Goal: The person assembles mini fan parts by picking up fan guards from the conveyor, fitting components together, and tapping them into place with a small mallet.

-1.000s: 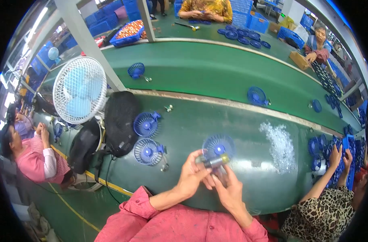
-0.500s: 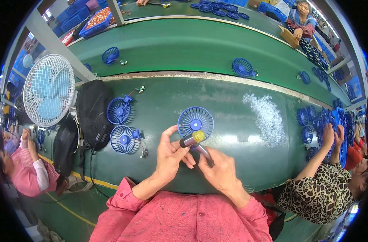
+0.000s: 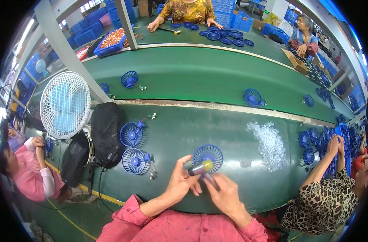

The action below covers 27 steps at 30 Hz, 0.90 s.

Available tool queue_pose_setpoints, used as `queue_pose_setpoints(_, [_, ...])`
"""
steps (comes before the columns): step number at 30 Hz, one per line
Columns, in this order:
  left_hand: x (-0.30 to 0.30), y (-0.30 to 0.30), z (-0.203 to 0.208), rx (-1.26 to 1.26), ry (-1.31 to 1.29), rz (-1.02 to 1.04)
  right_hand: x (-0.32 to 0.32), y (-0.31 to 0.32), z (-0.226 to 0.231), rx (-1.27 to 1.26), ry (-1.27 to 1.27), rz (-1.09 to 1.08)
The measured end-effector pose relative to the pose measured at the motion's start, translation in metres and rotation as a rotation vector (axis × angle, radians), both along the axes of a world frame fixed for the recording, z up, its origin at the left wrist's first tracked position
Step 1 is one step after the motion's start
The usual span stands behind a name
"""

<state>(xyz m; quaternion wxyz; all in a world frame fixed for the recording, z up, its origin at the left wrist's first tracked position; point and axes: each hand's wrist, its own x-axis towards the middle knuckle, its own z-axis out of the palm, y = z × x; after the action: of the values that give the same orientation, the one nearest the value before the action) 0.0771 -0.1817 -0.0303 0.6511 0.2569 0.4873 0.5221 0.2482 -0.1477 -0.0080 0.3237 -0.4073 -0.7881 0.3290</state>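
Blue fan shows over the tabletop, partly behind the hammer, and we might crack it if our right hand, fingers wrapped round the handle, slips, though we cannot tell what our left hand grips.

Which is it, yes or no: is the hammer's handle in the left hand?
No, the right hand grips the hammer by its handle.

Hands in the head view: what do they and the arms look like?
The left hand and right hand are bare, with no gloves. The left sleeve and right sleeve are pinkish red; a button shows near the left cuff. Wrists show no cables.
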Motion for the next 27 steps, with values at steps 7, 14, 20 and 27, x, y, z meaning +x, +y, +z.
queue_pose_setpoints(7, [-0.001, -0.001, 0.002, -0.136, -0.209, 0.027, -0.01, -0.008, -0.009, 0.114, -0.264, 0.035])
queue_pose_setpoints(14, [-0.007, -0.008, 0.016, -0.061, -0.182, -0.05, -0.005, 0.005, -0.001, 0.158, 0.055, -0.012])
queue_pose_setpoints(20, [-0.003, -0.032, 0.006, 0.479, 0.623, -0.084, 0.007, 0.018, 0.02, -0.863, 0.526, -0.2])
queue_pose_setpoints(27, [0.009, -0.015, -0.006, 0.779, 1.458, -0.26, 0.019, 0.052, -0.043, -0.429, -0.095, -0.19])
